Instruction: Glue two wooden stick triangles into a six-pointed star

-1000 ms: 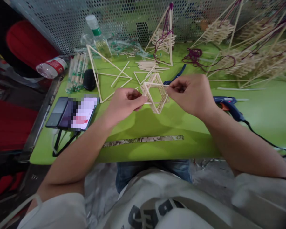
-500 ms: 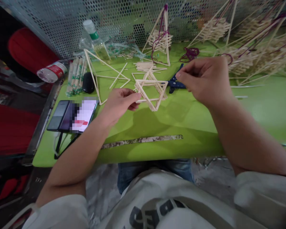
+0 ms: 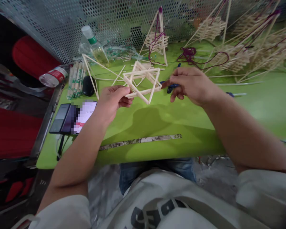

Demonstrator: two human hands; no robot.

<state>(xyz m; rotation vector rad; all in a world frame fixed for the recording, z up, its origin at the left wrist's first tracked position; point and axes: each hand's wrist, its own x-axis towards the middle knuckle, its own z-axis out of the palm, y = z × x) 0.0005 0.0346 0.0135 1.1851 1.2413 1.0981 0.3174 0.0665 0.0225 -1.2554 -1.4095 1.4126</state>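
Observation:
My left hand pinches the left corner of a star-shaped frame of thin wooden sticks, layered in overlapping triangles and raised above the green table. At the frame's right corner is my right hand, fingers apart, its index fingertip at or against the stick ends. Partly hidden behind that hand lies a dark blue hand tool, which looks like cutters or pliers. A small pile of sticks sits just behind the frame. To its left stands a larger open stick frame.
Green tabletop carries a phone, a black mouse-like object, wrapped stick bundles and bottles. Stick structures with purple string stand along the perforated back panel. Purple string lies loose; a camouflage-patterned strip lies in front.
My right hand has come left and down to the star frame's right corner. My left hand has shifted the frame slightly left and tilted it.

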